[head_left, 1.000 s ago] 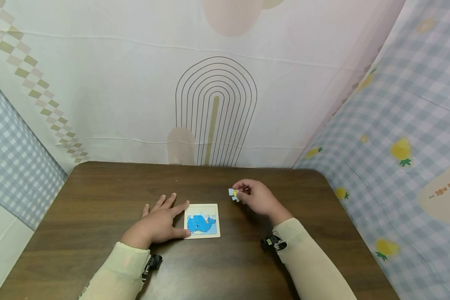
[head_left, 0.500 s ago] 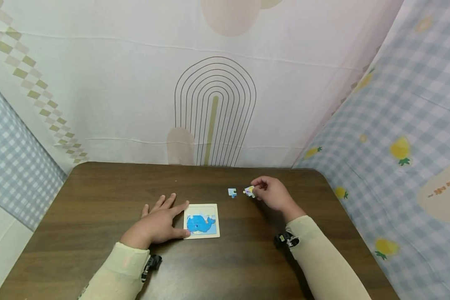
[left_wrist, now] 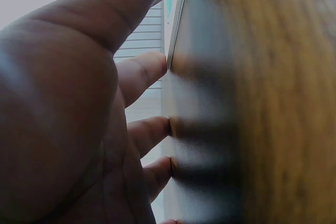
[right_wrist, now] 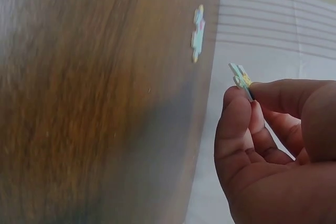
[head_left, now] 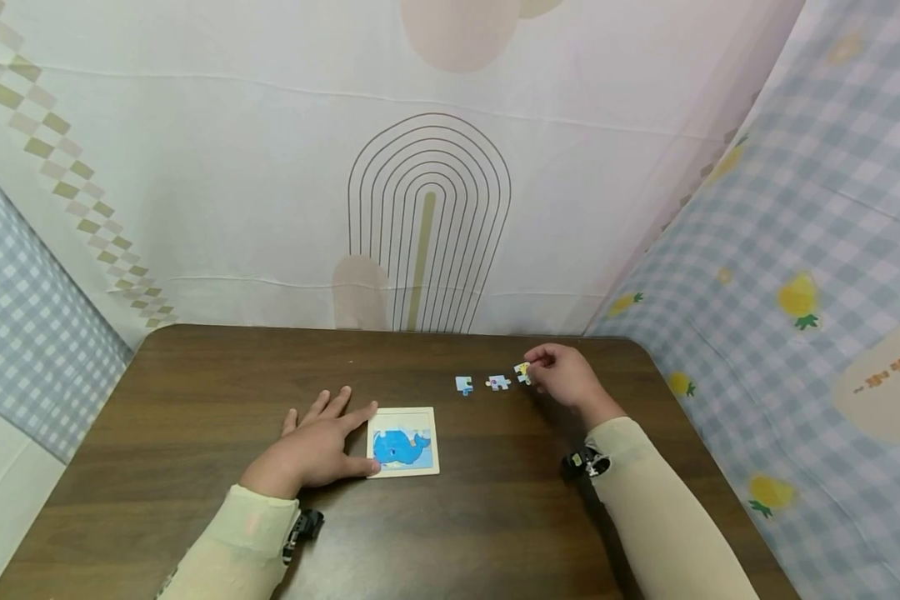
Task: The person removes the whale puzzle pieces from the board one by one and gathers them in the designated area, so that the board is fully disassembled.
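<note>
A small square jigsaw puzzle (head_left: 403,448) with a pale frame and a blue whale picture lies on the table. My left hand (head_left: 317,448) is spread flat at its left side, thumb and index fingertip touching the frame. In the left wrist view, the other fingertips of that hand (left_wrist: 79,114) rest on the tabletop. Toward the table's back right, my right hand (head_left: 567,379) pinches a jigsaw piece (head_left: 522,372) with yellow on it between thumb and fingers. The right wrist view has this piece (right_wrist: 242,80) raised off the table, its lower part hidden by the fingertips.
Two loose jigsaw pieces lie in a row left of my right hand: a light blue one (head_left: 463,384) and a pale one with a purple mark (head_left: 498,382). Behind the brown wooden table (head_left: 450,533) hangs a white patterned cloth (head_left: 270,208); a checked cloth (head_left: 750,333) hangs at right.
My right hand has moved rightward, leaving first the light blue piece and then the purple-marked piece on the table. The left hand and the whale puzzle have stayed put.
</note>
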Demonstrator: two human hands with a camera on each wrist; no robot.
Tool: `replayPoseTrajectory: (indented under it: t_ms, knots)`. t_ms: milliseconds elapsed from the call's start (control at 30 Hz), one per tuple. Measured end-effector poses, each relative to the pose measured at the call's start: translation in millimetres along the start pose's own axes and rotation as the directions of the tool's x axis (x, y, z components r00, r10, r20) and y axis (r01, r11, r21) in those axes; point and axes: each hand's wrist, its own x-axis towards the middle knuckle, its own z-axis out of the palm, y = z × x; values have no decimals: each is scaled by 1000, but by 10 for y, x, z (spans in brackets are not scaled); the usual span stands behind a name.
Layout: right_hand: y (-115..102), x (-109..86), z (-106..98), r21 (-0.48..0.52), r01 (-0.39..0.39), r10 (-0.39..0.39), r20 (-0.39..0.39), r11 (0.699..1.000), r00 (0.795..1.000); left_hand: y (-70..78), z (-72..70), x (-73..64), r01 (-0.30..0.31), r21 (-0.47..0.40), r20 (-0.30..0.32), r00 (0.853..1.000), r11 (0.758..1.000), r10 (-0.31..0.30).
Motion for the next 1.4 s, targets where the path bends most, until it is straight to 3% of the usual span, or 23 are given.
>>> replayPoseTrajectory:
  t_ms: [567, 1400]
  knots:
    - [214, 87, -38, -9, -95, 95, -4, 995, 996, -20, 22, 16, 2, -7, 4, 1000, 1000, -2]
    - [173, 216, -107, -178, -175, 191, 75, 968, 979, 2, -4, -1, 1, -7, -3, 1000, 1000, -1]
